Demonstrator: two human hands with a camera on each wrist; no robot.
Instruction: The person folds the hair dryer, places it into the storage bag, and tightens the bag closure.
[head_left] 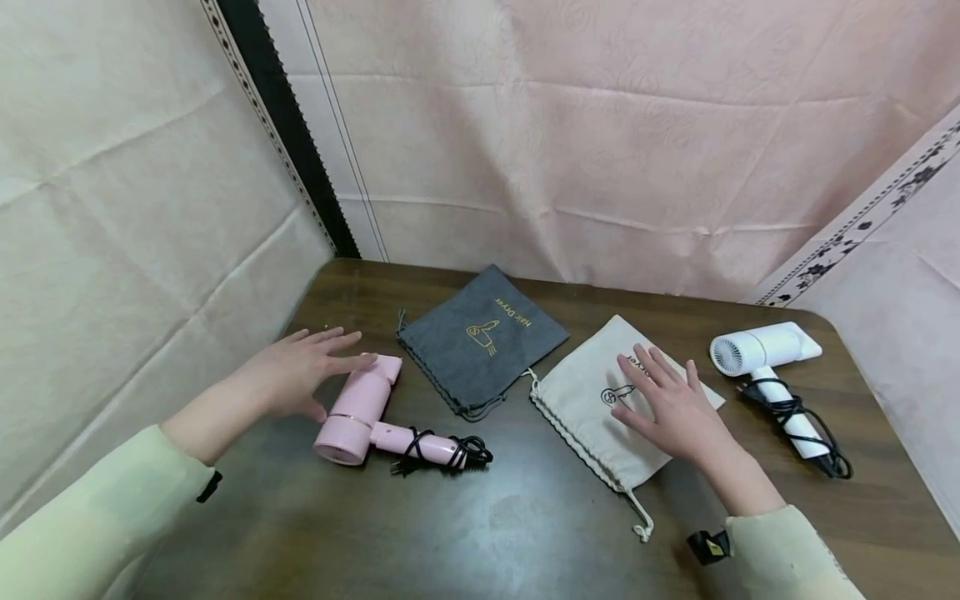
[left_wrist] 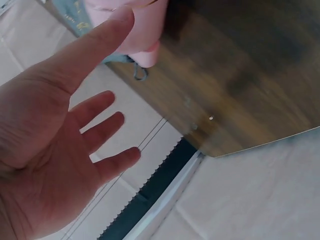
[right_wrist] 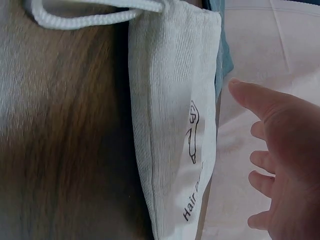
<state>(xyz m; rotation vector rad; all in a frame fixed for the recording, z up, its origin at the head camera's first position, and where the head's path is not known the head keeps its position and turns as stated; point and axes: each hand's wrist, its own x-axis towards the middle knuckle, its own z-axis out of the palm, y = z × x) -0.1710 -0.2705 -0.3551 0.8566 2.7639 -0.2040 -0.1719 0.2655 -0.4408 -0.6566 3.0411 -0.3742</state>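
A pink hair dryer (head_left: 360,408) lies on the table, its black cord wound round the handle. My left hand (head_left: 303,375) is beside its barrel with fingers spread and nothing in its grasp. In the left wrist view the thumb (left_wrist: 95,47) overlaps the pink barrel (left_wrist: 142,27). A white drawstring pouch (head_left: 592,408) printed "Hair Dryer" lies flat to the right. Over it is my right hand (head_left: 667,408), fingers extended, holding nothing; the right wrist view shows the hand (right_wrist: 285,150) beside the pouch (right_wrist: 170,115).
A dark grey drawstring pouch (head_left: 465,333) with gold print lies at the back middle of the wooden table (head_left: 480,542). On the right lies a white hair dryer (head_left: 772,346) with its black cord (head_left: 806,417) wrapped round the handle. Pale cloth (head_left: 600,150) hangs behind the table.
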